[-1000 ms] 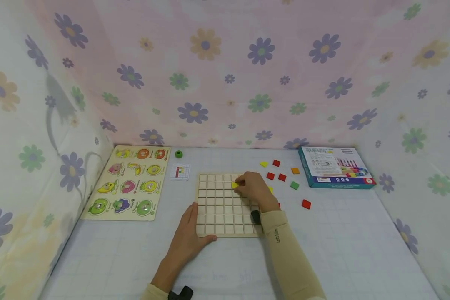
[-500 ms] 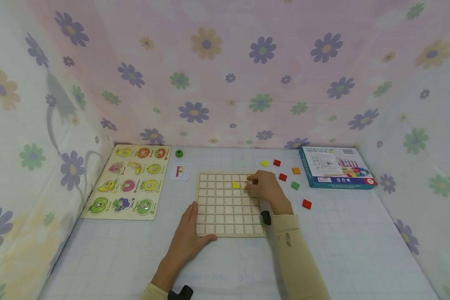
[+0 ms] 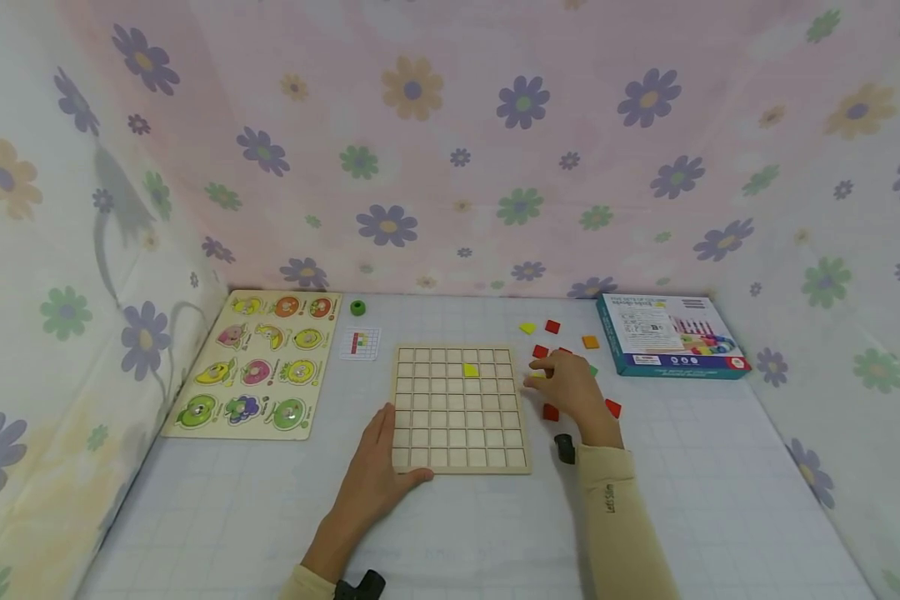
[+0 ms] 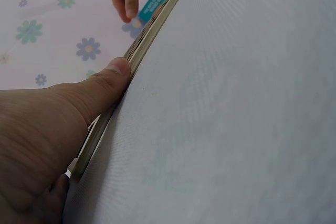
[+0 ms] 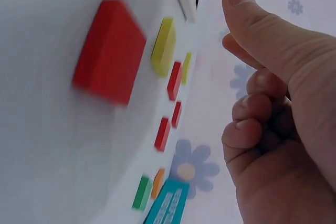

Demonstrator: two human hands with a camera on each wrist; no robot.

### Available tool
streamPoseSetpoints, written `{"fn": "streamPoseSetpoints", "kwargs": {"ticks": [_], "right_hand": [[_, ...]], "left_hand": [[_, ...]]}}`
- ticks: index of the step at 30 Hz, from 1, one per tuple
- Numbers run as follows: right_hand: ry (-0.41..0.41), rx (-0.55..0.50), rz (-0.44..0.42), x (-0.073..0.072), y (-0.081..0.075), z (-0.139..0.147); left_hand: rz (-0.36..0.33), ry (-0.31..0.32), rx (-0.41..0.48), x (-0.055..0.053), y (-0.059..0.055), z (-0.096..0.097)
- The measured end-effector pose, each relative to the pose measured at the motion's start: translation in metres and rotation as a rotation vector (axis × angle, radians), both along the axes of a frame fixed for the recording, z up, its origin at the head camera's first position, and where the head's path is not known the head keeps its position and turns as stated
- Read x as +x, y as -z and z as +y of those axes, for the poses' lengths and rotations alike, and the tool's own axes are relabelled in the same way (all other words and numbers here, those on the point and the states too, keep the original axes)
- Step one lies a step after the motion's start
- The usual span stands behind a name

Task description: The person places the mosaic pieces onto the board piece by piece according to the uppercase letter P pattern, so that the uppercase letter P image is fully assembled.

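Observation:
A wooden grid board (image 3: 431,426) lies on the table, with one yellow square tile (image 3: 471,371) in a cell of its upper right part. My left hand (image 3: 375,467) braces the board's near left corner, straight fingers along the left side and thumb against the front edge. The thumb (image 4: 107,85) shows on that edge in the left wrist view. To the right of the board, my right hand (image 3: 570,387) is over another yellow tile (image 5: 164,48), thumb and forefinger extended and nothing between them. A red tile (image 3: 551,412) lies just below this hand.
Several red tiles (image 3: 552,327), a yellow piece (image 3: 527,328), an orange tile (image 3: 590,342) and a green tile (image 5: 142,192) lie right of the board. Farther right is a teal box (image 3: 675,333). Left are a pattern card (image 3: 360,344), a green ring (image 3: 357,307) and a fruit puzzle board (image 3: 307,417).
My right hand let go of the yellow tile on the grid and moved right, off the board, to the loose tiles. My left hand has stayed at the board's corner.

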State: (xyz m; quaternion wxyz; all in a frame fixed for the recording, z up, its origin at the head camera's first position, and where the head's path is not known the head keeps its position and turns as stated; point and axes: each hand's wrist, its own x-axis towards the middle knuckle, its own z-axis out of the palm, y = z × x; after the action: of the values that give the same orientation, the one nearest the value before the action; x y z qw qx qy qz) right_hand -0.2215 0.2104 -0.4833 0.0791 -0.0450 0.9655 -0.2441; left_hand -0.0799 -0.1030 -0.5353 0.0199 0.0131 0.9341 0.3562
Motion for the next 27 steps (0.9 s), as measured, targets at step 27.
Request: {"fn": "streamPoseSetpoints", "kwargs": {"ticks": [27], "right_hand": [[0.168,-0.005,-0.157,-0.012,-0.008,0.086]], "left_hand": [[-0.012,-0.006,0.0,-0.001,0.004,-0.001]]}}
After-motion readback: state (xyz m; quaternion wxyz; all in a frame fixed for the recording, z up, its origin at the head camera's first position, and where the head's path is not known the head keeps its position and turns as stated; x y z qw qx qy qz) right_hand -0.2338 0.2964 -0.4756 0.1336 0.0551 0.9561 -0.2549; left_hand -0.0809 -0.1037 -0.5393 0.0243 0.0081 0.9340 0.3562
